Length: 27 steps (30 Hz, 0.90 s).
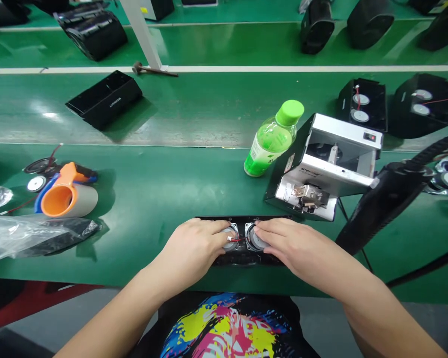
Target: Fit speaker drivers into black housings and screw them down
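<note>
A black speaker panel (242, 258) lies on the green bench near its front edge, with two round speaker drivers side by side on it. My left hand (196, 244) has its fingers closed around the left speaker driver (229, 242). On the other side, the fingers of my right hand (291, 242) grip the right speaker driver (258, 240). A short red and black wire (237, 239) with a white plug runs between the drivers. My fingers cover part of each driver's rim and much of the panel's ends.
Behind my right hand stand a metal-fronted machine (323, 174) and a green-capped bottle (272, 141). A black electric screwdriver (384, 204) hangs at the right. To the left are an orange tape dispenser (69, 194) and plastic bags (33, 233). A black speaker housing (106, 99) lies farther back.
</note>
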{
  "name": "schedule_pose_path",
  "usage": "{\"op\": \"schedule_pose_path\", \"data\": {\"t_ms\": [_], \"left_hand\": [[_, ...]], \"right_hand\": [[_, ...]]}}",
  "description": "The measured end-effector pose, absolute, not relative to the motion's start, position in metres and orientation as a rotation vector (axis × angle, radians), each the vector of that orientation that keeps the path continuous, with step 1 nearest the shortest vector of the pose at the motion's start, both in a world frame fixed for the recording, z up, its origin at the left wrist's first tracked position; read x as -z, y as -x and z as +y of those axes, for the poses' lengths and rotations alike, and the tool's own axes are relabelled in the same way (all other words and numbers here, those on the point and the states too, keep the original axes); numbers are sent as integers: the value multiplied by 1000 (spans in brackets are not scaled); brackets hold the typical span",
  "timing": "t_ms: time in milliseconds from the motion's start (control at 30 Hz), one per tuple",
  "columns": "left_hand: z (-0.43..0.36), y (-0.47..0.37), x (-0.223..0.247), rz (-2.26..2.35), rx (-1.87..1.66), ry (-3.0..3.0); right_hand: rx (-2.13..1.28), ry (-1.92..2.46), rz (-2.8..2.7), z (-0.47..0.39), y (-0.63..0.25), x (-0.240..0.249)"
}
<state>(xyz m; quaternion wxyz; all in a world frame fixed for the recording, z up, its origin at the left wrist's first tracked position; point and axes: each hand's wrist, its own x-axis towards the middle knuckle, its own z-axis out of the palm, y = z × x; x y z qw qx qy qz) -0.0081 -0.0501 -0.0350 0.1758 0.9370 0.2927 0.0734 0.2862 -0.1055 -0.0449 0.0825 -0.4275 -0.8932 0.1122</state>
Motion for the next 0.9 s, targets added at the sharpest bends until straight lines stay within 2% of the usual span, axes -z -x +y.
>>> {"op": "schedule_pose_path", "data": {"t_ms": [300, 500, 567, 700, 800, 900], "left_hand": [[-51, 16, 34, 854, -242, -2653], [-59, 10, 28, 1011, -638, -2554], [-65, -5, 27, 1072, -719, -2573], [-69, -39, 28, 1045, -522, -2608], [-64, -54, 32, 1039, -332, -2580], [-59, -60, 36, 1032, -221, -2556]], "right_hand": [[-133, 1270, -2437, -120, -287, 35], [503, 1498, -1437, -143, -322, 41], [420, 1645, -1287, -140, -334, 47], [-135, 1845, -1168, -127, -356, 52], [-450, 1707, -1066, -127, -368, 50], [-594, 1534, -951, -134, -372, 44]]}}
